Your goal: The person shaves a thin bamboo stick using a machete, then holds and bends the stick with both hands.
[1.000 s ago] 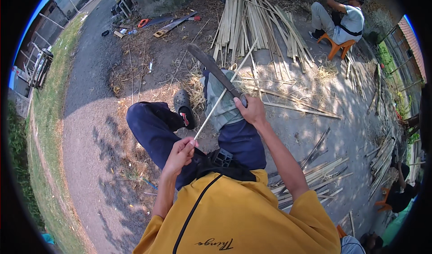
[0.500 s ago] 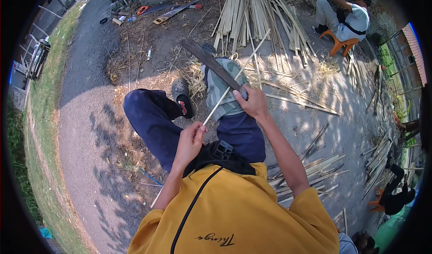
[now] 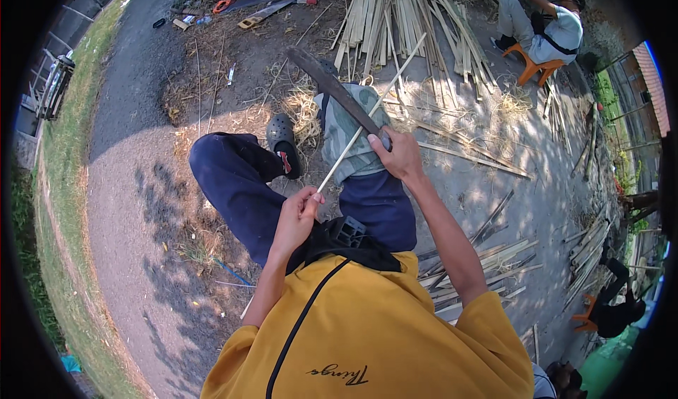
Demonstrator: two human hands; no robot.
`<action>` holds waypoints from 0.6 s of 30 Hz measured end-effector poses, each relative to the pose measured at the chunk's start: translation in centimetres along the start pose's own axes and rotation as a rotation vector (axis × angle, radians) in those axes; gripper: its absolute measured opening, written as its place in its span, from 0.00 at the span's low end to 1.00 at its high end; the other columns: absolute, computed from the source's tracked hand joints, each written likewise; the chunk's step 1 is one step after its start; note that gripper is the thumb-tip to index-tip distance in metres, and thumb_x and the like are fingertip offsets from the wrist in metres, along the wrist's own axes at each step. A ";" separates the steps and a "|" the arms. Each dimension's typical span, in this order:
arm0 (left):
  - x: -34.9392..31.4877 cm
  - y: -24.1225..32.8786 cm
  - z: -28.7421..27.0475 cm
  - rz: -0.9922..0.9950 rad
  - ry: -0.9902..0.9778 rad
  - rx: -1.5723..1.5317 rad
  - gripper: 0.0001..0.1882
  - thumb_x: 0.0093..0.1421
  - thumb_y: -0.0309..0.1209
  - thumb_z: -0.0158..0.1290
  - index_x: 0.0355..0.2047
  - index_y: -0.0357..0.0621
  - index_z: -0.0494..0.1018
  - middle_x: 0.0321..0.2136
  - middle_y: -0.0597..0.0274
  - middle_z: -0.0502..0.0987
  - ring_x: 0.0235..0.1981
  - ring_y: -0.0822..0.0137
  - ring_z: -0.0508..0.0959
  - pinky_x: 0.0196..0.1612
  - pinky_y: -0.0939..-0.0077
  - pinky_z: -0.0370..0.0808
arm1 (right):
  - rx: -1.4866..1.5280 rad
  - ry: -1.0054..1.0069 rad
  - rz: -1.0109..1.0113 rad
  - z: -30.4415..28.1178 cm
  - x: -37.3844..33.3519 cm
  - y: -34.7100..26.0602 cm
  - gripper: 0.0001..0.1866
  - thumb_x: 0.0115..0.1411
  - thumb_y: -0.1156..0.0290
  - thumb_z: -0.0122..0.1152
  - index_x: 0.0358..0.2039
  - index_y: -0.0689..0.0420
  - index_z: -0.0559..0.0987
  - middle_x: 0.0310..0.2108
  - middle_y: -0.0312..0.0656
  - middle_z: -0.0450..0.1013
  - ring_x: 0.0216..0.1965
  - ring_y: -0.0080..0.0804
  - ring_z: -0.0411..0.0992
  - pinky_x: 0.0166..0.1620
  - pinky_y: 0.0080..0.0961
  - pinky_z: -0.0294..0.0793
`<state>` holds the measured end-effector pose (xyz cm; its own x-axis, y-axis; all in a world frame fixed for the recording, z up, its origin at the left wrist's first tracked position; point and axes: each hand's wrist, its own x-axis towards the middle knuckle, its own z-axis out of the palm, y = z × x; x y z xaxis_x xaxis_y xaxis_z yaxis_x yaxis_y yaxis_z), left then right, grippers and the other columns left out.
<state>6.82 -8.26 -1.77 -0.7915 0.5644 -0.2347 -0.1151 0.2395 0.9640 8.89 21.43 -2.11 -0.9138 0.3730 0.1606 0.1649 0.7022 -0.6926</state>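
My left hand (image 3: 299, 219) is closed, thumb and fingers pinching the near end of a thin, pale bamboo strip (image 3: 404, 67). The strip slants away from me to the upper right, over my right thigh. My right hand (image 3: 397, 153) is wrapped round the handle of a machete (image 3: 326, 81) with a long dark blade that points to the far left. Blade and strip cross just ahead of my right hand, above a camouflage cloth (image 3: 359, 160) draped over my right knee. Which edge of the blade meets the strip cannot be made out.
A big heap of split bamboo (image 3: 381, 25) lies ahead, more strips (image 3: 487, 268) to my right. Handsaws (image 3: 272, 10) rest on the ground at far left. One person sits on an orange stool (image 3: 531, 66) at far right, another lower right. Shavings (image 3: 305, 120) litter the ground.
The strip and machete keep nearly the same crossed pose, with my hands shifted only slightly. The whole view has moved a little.
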 end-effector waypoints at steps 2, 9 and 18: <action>1.9 1.4 1.2 0.052 0.025 0.060 0.13 0.77 0.33 0.48 0.36 0.40 0.75 0.19 0.76 0.61 0.22 0.82 0.59 0.25 0.79 0.54 | -0.030 -0.025 -0.005 0.2 -0.2 0.0 0.28 0.64 0.42 0.62 0.28 0.59 0.80 0.18 0.53 0.73 0.25 0.57 0.76 0.31 0.47 0.72; -1.6 1.3 0.5 0.034 0.067 0.216 0.12 0.77 0.31 0.48 0.35 0.40 0.75 0.20 0.76 0.62 0.22 0.83 0.59 0.25 0.79 0.54 | -0.079 -0.017 -0.056 -0.5 -0.1 0.8 0.28 0.63 0.39 0.62 0.32 0.56 0.83 0.20 0.52 0.76 0.28 0.57 0.79 0.33 0.49 0.75; 3.5 0.6 2.8 0.112 0.030 0.019 0.11 0.76 0.30 0.49 0.36 0.38 0.75 0.19 0.75 0.63 0.21 0.81 0.60 0.24 0.77 0.56 | -0.158 -0.070 -0.086 0.0 -0.5 -0.8 0.27 0.63 0.40 0.62 0.33 0.55 0.84 0.19 0.50 0.76 0.27 0.56 0.79 0.34 0.48 0.76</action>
<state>5.64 -3.86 -2.36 -0.8166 0.5643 -0.1214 -0.0135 0.1917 0.9814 9.19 20.68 -1.68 -0.9497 0.2686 0.1609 0.1367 0.8181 -0.5586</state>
